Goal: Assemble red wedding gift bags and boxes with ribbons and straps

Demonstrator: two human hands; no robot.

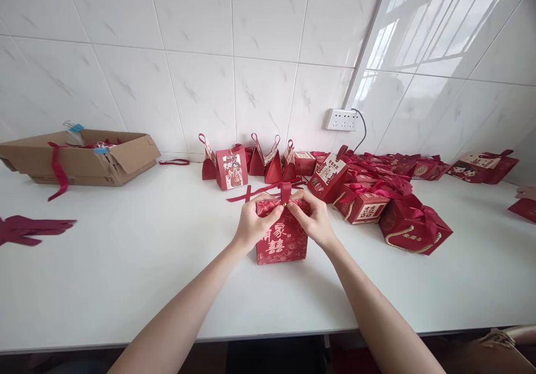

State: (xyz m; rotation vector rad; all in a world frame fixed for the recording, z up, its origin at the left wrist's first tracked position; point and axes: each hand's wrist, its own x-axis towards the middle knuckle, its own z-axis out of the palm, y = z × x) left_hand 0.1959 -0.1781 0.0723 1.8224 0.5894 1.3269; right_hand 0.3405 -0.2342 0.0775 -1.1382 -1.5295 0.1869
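A red gift box (281, 248) with pale Chinese characters stands upright on the white table in front of me. From its top edge rises a dark red ribbon loop (286, 191), with a small gold bead or stud at its base. My left hand (256, 220) pinches the box's top edge from the left, thumb on the front face beside the stud. Opposite it, my right hand (310, 217) grips the same edge, its thumb close to the stud too. The fingers behind the box are hidden. Loose red ribbons (238, 197) lie just behind the box.
An open cardboard box (84, 167) holding red items stands at the back left. Cut ribbon strips (33, 229) lie at the left. Several finished-looking gift boxes (232, 170) line the wall; more bow-tied boxes (414, 229) pile up on the right. A power strip (341, 120) hangs on the tiles.
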